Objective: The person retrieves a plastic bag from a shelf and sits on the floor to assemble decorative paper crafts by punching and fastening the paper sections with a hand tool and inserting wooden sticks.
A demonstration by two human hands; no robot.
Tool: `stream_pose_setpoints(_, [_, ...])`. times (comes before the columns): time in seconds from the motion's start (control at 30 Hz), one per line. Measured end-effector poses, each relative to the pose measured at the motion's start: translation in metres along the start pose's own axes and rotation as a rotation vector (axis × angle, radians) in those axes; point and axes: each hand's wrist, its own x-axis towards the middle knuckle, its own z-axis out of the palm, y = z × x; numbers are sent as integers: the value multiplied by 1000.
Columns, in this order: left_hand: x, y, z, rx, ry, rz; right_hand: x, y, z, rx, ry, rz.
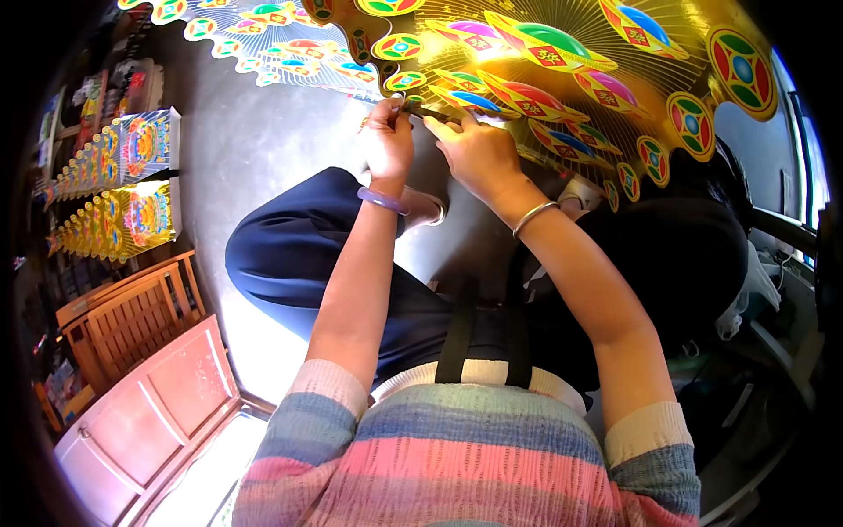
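Note:
A shiny gold foil decoration [562,79] with raised coloured ovals and round scalloped medallions fills the upper right of the head view. My left hand [387,145], with a purple bangle on the wrist, pinches at its lower left edge. Close beside it, my right hand [481,156], wearing a metal bangle, has thumb and forefinger closed at the same edge. A small dark strip shows between the fingertips; what it is I cannot make out. Behind the left hand, a silver foil decoration [290,48] of similar pattern reaches toward the upper left.
Two folded foil pieces, one silver [149,145] and one gold [145,215], stand at the left. Below them are a wooden chair [132,316] and a pinkish panelled door [149,422]. A white plastic bag [757,294] lies at the right. Grey floor [263,123] shows between.

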Motion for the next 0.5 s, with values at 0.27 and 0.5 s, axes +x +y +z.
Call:
stream_pose_setpoints(0.27, [-10, -22, 24, 133, -62, 27, -9, 28, 26, 1266, -405, 713])
stream_pose_setpoints(0.5, [-27, -46, 30, 15, 69, 33, -22, 15, 42, 66, -177, 48])
